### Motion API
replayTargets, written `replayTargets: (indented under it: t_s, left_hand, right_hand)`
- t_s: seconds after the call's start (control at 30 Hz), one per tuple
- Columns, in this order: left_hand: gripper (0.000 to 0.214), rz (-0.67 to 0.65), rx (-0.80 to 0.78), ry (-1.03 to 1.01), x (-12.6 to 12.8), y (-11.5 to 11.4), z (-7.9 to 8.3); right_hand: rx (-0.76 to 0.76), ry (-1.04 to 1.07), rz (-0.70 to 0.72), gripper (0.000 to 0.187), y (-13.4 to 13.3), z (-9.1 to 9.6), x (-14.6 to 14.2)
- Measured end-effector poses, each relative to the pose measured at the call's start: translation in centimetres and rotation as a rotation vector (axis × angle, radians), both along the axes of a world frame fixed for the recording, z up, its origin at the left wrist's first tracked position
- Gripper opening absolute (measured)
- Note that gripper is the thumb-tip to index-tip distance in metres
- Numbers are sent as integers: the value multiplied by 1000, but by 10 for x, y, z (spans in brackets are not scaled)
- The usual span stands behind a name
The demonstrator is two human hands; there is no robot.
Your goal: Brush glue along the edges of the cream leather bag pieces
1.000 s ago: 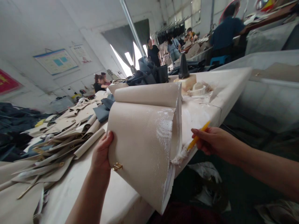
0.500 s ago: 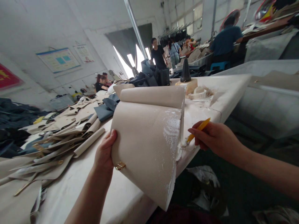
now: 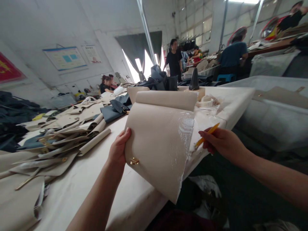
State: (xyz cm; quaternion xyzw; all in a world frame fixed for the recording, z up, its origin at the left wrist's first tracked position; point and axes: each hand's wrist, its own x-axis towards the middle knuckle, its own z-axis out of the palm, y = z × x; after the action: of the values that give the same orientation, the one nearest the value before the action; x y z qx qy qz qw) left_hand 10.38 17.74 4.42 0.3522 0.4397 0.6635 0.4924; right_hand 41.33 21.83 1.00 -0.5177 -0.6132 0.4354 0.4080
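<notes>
My left hand (image 3: 118, 150) grips the left edge of a cream leather panel (image 3: 156, 144) that carries a small gold clasp (image 3: 134, 161). The panel stands tilted on the white worktable (image 3: 134, 199), its top rolled over, with white glue smeared along its right edge (image 3: 185, 131). My right hand (image 3: 222, 142) pinches a yellow brush (image 3: 206, 134) whose tip touches that glued edge.
A heap of cut cream and grey leather pieces (image 3: 64, 138) covers the table to the left. A black cone (image 3: 193, 79) and a white pot (image 3: 204, 102) stand at the far end. A grey bin (image 3: 271, 106) sits on the right. Other people work in the background.
The brush has slid up along the panel's right edge. The panel and both hands sit a little higher and farther right in the view as the camera tilted up.
</notes>
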Motion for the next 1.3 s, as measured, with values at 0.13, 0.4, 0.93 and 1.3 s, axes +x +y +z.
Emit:
replayTargets:
  t_s: [0.13, 0.4, 0.93, 1.3]
  left_hand:
    - [24, -17, 24, -3, -2, 1, 0]
    - [26, -29, 41, -20, -3, 4, -1]
    - [26, -15, 141, -20, -4, 2, -2]
    - [31, -36, 162, -21, -5, 5, -6]
  right_hand:
    - [165, -92, -57, 51, -11, 10, 12]
    - [308, -20, 29, 34, -77, 9, 0]
    - [770, -299, 237, 8, -117, -27, -15]
    - [422, -192, 135, 20, -100, -25, -12]
